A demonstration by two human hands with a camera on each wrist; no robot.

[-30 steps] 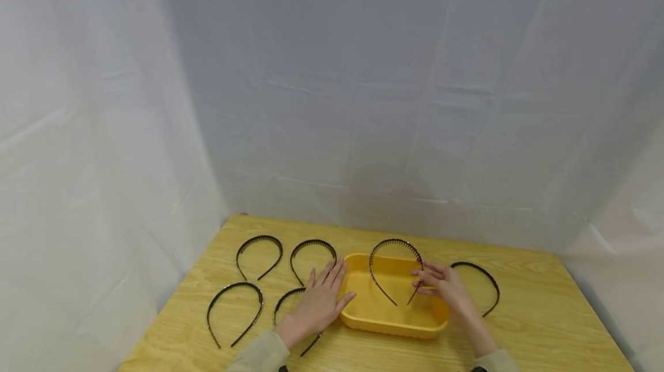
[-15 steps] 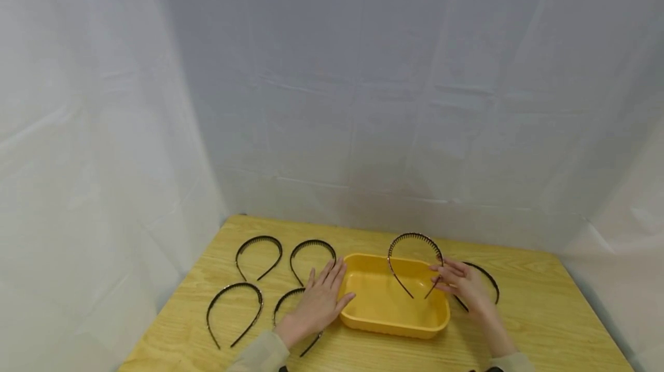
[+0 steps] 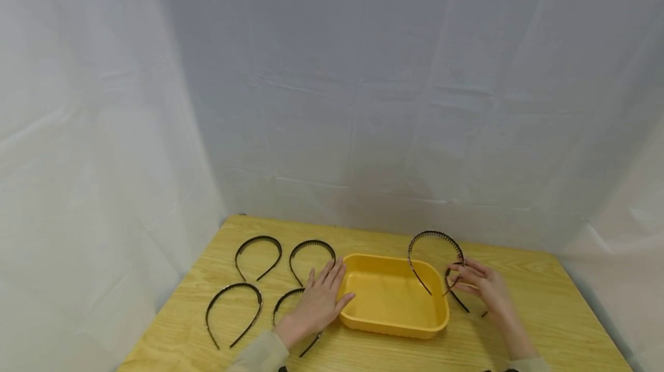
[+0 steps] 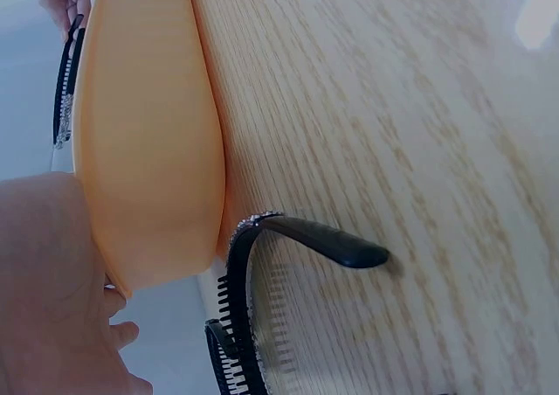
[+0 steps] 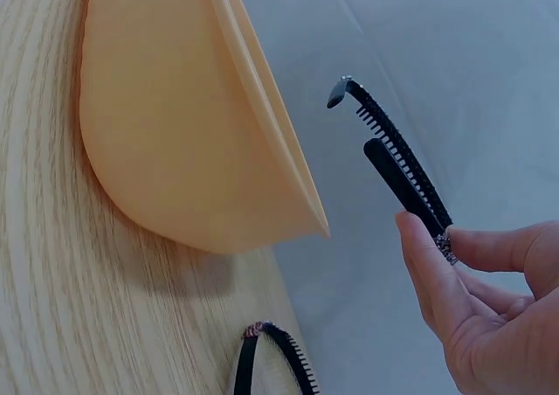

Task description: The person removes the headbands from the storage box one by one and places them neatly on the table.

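Note:
My right hand pinches one end of a black toothed headband and holds it up over the right rim of the yellow tray. In the right wrist view the thumb and fingers clamp the headband beside the tray. Another black headband lies on the table under that hand. My left hand rests flat with straight fingers on the table against the tray's left side, partly covering a headband.
Three more black headbands lie on the wooden table left of the tray. White cloth hangs behind and on both sides. The left wrist view shows the tray's wall and a headband tip.
My right hand has carried the headband to the right, from above the tray's inside to over its right rim. The left hand has stayed put.

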